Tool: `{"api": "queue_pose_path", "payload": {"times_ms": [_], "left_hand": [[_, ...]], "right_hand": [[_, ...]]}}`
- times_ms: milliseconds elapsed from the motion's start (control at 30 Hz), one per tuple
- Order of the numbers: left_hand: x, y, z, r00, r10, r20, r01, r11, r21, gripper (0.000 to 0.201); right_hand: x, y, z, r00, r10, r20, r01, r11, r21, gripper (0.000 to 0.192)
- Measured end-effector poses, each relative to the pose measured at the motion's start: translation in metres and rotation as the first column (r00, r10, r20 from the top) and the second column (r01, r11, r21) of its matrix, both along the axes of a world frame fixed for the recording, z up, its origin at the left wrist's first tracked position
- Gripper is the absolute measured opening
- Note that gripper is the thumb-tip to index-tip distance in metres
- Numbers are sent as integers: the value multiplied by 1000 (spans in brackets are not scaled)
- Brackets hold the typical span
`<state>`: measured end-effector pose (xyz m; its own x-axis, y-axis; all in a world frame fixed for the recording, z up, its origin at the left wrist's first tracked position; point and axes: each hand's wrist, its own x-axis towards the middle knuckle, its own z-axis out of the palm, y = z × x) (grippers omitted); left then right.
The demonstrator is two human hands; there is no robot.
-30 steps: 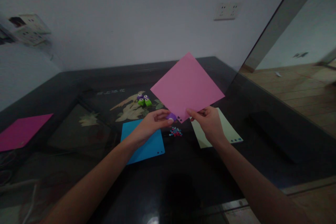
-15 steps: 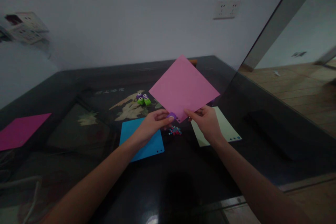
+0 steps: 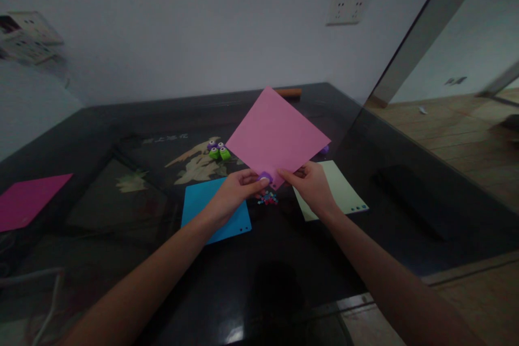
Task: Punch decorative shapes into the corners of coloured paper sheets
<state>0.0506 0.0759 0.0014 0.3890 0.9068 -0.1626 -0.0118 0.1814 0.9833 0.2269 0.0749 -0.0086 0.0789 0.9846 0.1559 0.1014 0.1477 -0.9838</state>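
My right hand [image 3: 312, 184] pinches the lower right edge of a pink sheet of paper [image 3: 278, 135], raised cornerwise above the table. Closed round a small purple paper punch [image 3: 265, 177], my left hand [image 3: 237, 192] is at the sheet's lower corner, where small holes show. Below the corner lies a little heap of coloured paper cut-outs [image 3: 268, 198]. Under my left forearm is a blue sheet [image 3: 227, 230] with holes near one corner. A pale green sheet [image 3: 340, 189], also punched along one corner, lies partly behind my right hand.
Several purple and green punches [image 3: 219, 150] stand together behind the blue sheet. Another purple punch [image 3: 324, 150] shows past the pink sheet's right corner. A magenta sheet [image 3: 32, 200] lies far left, a dark flat object [image 3: 409, 203] at right, a brown roll [image 3: 290, 93] by the wall.
The pink sheet has turned slightly between my hands and its lower edge has shifted against the purple punch. The whole view has moved a little; both hands keep their hold.
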Motion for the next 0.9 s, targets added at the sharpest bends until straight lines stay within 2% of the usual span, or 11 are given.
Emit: {"api": "queue_pose_path", "payload": {"times_ms": [400,700,900], "left_hand": [[0,2,-3,998,-15,58,17,999,-34,30],[-1,1,-2,1000,-4,-18,4,1000,6,35],[-2,1,-2,998,1,-56,0,1000,24,35]], "right_hand": [[2,0,-3,992,21,122,-24,999,21,16],[2,-2,-1,968,-20,251,6,998,55,20],[2,-3,1,960,-36,277,13,996,86,18]]}}
